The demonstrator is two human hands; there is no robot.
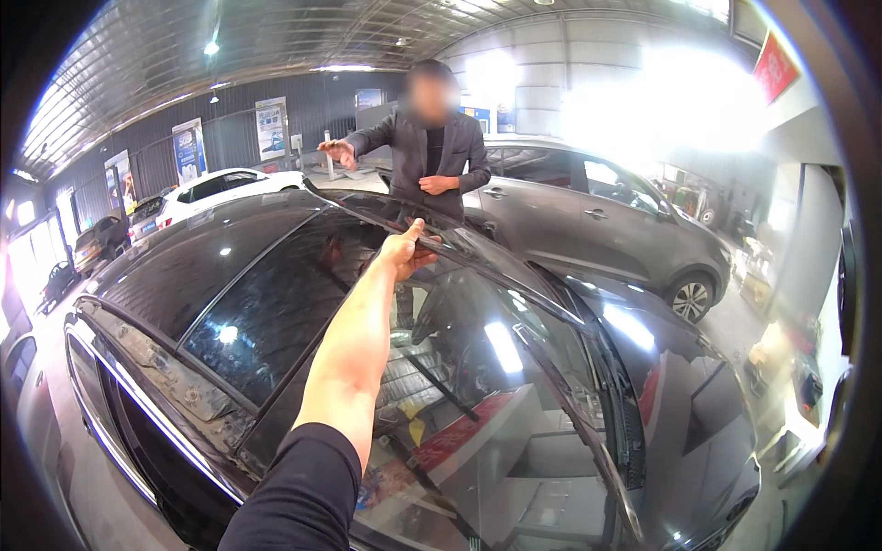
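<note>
My left hand [411,250] reaches far across a black car with its arm stretched out. Its thumb lies on top and its fingers curl round a long thin dark trim strip [501,277]. The strip runs slantwise along the far side of the car, from the roof's far edge toward the base of the windshield [441,358]. Its left end curves up a little. Below my hand are the windshield and the dark glass roof panel [266,303]. A wiper [588,422] lies across the lower windshield. My right hand is out of sight.
Across the car stands a person in a dark jacket [464,151], one hand raised over the strip's left end. Behind are a grey car [542,202] and a white car [225,190]. The near roof edge [175,367] shows a dirty channel. The bonnet [680,404] extends right.
</note>
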